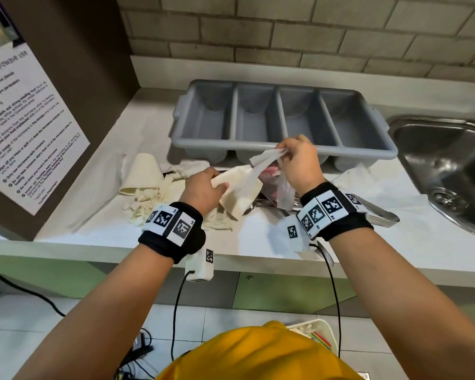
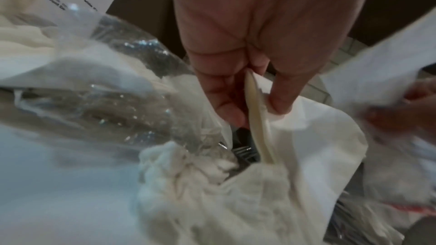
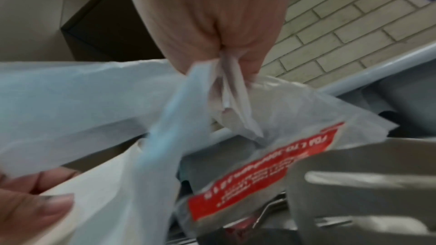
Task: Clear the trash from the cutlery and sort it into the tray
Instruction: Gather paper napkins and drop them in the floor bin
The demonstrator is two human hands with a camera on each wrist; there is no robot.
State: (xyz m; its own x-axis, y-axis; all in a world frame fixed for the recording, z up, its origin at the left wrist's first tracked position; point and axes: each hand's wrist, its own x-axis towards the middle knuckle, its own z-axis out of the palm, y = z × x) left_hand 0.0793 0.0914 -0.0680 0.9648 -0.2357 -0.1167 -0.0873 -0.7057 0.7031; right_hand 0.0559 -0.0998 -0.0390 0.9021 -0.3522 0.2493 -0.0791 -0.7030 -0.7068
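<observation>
My left hand (image 1: 202,189) sat near the front edge of the white counter (image 1: 247,245), fingers and thumb curled round a flattened cream paper cup (image 1: 237,192). Just past it, at about one o'clock, my right hand (image 1: 296,163) pinched a white paper napkin (image 1: 263,157) together with a thin clear plastic bag (image 3: 271,137); the bag bore a red label with white print that was too blurred for me to read. Metal cutlery (image 1: 269,207) lay under the trash between my wrists, with fork tines (image 2: 243,151) showing. At ten o'clock a second paper cup (image 1: 143,171) lay on its side among crumpled tissue (image 1: 146,204). Beyond, at twelve o'clock, the grey four-compartment tray (image 1: 285,149) stood against the brick wall. A steel sink (image 1: 444,171) opened at two o'clock. At nine o'clock a notice (image 1: 25,119) read "microwave use".
</observation>
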